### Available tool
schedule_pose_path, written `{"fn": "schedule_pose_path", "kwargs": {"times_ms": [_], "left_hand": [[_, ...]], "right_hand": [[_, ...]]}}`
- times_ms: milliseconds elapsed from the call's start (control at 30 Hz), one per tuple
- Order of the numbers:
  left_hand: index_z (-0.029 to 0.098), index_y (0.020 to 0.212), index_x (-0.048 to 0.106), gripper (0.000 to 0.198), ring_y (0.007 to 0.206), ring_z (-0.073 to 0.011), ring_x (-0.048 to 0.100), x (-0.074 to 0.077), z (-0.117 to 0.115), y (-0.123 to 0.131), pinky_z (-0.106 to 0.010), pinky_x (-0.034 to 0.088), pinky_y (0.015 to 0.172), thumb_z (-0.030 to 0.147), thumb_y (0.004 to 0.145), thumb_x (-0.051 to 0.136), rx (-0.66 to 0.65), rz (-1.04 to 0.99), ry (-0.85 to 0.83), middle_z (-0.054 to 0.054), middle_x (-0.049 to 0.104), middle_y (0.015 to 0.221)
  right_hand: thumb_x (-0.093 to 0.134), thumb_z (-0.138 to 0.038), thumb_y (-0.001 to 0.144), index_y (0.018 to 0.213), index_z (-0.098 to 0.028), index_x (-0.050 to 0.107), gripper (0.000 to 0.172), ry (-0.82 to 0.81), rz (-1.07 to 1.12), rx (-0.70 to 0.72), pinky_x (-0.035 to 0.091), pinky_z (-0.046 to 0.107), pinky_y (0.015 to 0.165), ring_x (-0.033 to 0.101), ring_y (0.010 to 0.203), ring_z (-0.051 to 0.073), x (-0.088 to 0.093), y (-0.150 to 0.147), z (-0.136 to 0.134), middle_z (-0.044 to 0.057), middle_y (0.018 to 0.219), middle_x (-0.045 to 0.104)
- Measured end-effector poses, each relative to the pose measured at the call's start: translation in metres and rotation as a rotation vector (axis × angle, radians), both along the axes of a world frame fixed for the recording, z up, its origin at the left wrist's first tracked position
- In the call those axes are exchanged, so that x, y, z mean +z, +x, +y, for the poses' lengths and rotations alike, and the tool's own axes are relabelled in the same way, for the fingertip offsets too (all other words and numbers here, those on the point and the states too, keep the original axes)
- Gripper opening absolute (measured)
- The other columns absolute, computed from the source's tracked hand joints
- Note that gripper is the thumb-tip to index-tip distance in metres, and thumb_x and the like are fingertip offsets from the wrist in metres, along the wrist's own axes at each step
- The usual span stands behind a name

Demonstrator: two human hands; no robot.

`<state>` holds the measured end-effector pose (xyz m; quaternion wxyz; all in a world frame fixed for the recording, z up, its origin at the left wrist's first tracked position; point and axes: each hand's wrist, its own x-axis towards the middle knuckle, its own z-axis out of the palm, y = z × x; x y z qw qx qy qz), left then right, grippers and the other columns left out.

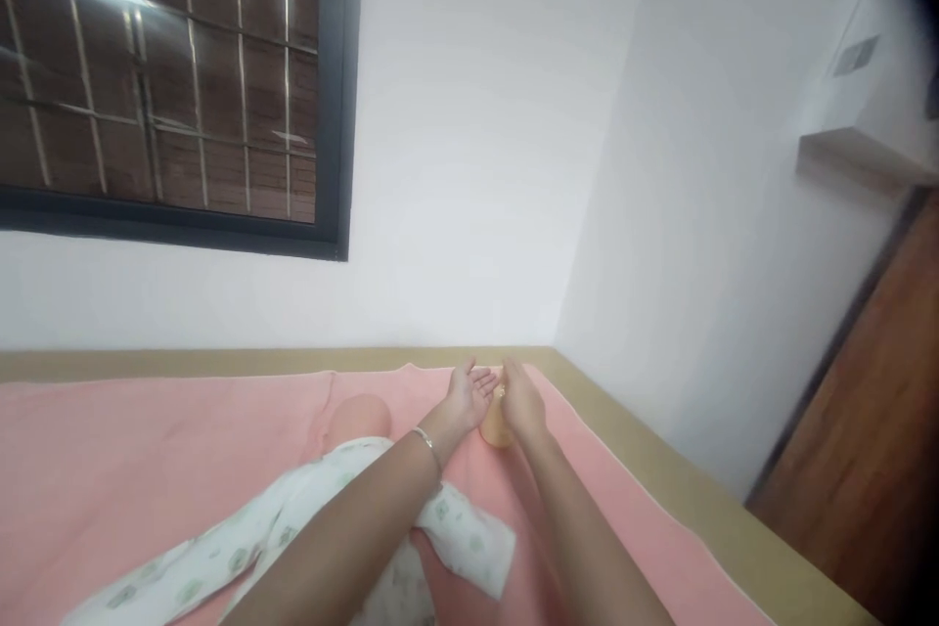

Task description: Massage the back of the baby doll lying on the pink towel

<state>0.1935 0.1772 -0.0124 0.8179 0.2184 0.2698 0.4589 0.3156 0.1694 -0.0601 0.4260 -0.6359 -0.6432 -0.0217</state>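
Observation:
My left hand [470,397] reaches forward palm up, fingers spread and nothing visible in it. Close to its fingertips stands a small amber pump bottle [497,425] with a pale pump top. My right hand [523,399] is at the right side of this bottle, its fingers up around the pump; part of its grip is hidden. Under my left forearm lies a baby-sized, doll-like figure in a white top [469,540] with green prints. Its rounded head [359,418] points away from me, and my arm covers much of the body.
A pink cloth [183,440] covers the tan padded surface [660,469], whose edges show at the back and right. White walls [484,137] rise behind it. At upper left is a dark-framed window [334,117] with bars; a brown wooden door [866,411] is at right.

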Motion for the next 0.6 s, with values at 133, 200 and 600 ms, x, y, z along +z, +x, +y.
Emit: {"fn": "schedule_pose_path", "kwargs": {"times_ms": [133, 200, 600], "left_hand": [[-0.003, 0.142, 0.029, 0.062, 0.141, -0.0228, 0.026, 0.016, -0.018, -0.018, -0.031, 0.025, 0.115, 0.035, 0.093, 0.036, 0.011, -0.004, -0.013, -0.022, 0.027, 0.151], [-0.001, 0.142, 0.030, 0.062, 0.138, -0.0241, 0.034, 0.026, -0.034, -0.035, -0.033, 0.032, 0.112, 0.037, 0.093, 0.033, 0.005, -0.014, -0.006, -0.024, 0.031, 0.148], [0.005, 0.134, 0.046, 0.060, 0.131, -0.0309, 0.044, 0.025, -0.170, -0.175, -0.042, 0.039, 0.107, 0.045, 0.090, 0.042, -0.063, 0.082, 0.046, -0.022, 0.048, 0.138]], "right_hand": [[0.035, -0.011, 0.083, 0.135, -0.014, 0.048, 0.054, 0.001, -0.033, 0.043, 0.035, 0.043, 0.106, 0.044, 0.130, 0.024, 0.002, 0.003, -0.003, 0.016, 0.136, 0.051], [0.035, -0.011, 0.083, 0.136, -0.015, 0.047, 0.055, -0.001, -0.031, 0.077, 0.036, 0.042, 0.105, 0.045, 0.129, 0.023, 0.005, 0.007, -0.002, 0.015, 0.135, 0.052], [0.038, -0.031, 0.097, 0.153, -0.026, 0.013, 0.061, 0.072, -0.026, 0.573, 0.017, 0.049, 0.116, 0.011, 0.144, 0.023, 0.063, -0.140, -0.133, 0.007, 0.158, 0.012]]}}
